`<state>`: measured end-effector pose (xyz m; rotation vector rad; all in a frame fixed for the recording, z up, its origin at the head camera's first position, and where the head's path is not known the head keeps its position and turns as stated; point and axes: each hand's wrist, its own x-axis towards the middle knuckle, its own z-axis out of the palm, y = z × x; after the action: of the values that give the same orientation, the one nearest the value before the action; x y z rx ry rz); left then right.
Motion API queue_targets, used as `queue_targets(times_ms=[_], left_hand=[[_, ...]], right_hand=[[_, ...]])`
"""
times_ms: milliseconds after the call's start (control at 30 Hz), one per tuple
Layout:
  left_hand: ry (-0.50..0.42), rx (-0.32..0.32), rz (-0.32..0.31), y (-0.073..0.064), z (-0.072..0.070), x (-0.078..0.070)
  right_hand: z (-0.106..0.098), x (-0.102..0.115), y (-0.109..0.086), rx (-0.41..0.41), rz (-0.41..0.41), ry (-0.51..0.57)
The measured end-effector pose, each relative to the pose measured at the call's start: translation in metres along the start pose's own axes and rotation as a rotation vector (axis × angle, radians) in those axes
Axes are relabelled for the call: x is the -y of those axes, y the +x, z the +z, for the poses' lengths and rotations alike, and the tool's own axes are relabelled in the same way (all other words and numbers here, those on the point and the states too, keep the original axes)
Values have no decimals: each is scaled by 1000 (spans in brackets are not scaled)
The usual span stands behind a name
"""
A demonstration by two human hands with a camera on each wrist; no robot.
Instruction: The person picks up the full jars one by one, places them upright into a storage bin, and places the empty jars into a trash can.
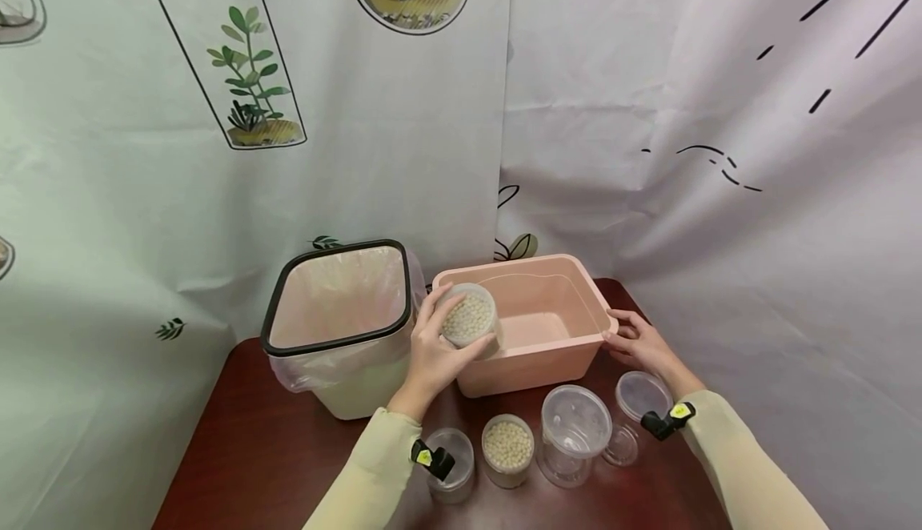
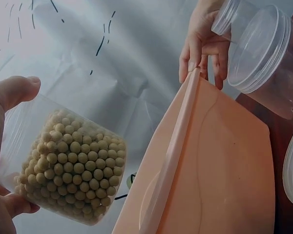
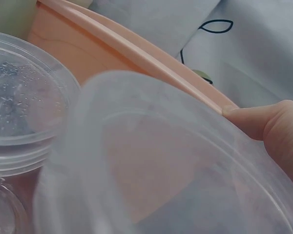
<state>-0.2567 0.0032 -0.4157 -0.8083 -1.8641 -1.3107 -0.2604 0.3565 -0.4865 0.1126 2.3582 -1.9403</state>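
My left hand (image 1: 435,358) grips a clear plastic jar (image 1: 468,318) of small round beige balls, over the left end of a pink rectangular bin (image 1: 529,374). In the left wrist view the jar (image 2: 78,161) lies tilted between thumb and fingers, its balls packed inside. At the bin's right end my right hand (image 1: 641,343) holds the rim. The right wrist view has the thumb of that hand (image 3: 278,126) on the rim, the other fingers hidden. A large clear lidded jar (image 3: 161,165) blocks much of that view.
Left of the bin stands a bag-lined trash can (image 1: 360,382) with a black rim. In front are another jar of balls (image 1: 507,446), a clear jar (image 1: 451,466), a larger clear jar (image 1: 576,422) and a lidded jar (image 1: 643,395) under my right forearm. A patterned cloth (image 1: 576,130) hangs behind the table (image 1: 238,434).
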Motion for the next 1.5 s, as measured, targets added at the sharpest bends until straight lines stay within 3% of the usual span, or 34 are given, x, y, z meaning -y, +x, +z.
queue_targets(times_ms=[300,533,800,967,1233,1500], left_hand=[[-11,23,-41,-3,15,11],[-51,-11,-46,-3,32,17],[-6,35,-130,-2,48,20],[23,29,-157,-2,53,21],[53,11,-137,-5,64,24],[31,55,-154,-3,78,25]], right_hand=[[0,-1,-1,4,-1,0],[-2,1,-2,11,-5,-11],[-2,3,-2,1,6,-8],[0,2,-1,5,18,3],[0,-1,2,9,12,-2],[-3,-2,-1,3,2,12]])
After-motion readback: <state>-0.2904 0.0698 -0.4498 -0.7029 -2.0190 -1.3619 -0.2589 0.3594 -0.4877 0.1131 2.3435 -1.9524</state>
